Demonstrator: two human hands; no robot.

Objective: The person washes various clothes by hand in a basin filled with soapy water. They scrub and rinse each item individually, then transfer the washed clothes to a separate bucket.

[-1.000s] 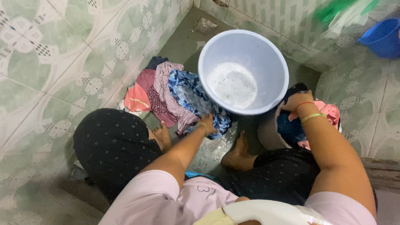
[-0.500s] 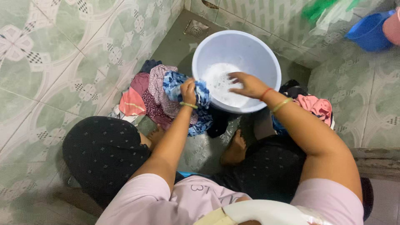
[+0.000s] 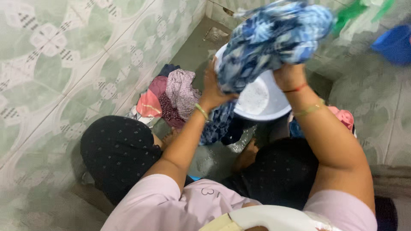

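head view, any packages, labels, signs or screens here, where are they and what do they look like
No packages, signs or screens show.
Dark handwritten mark: on the chest of the person's pink shirt, bottom centre; small and partly hidden.
Otherwise only the blue patterned cloth held up by the left hand and right hand over the white basin.

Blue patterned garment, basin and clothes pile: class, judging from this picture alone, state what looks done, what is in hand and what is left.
Done: the white basin holds sudsy water. In hand: the left hand and right hand both grip the blue patterned garment, lifted above the basin. Left: a pile of clothes lies on the floor beside the basin, and a pink garment sits by the right arm.
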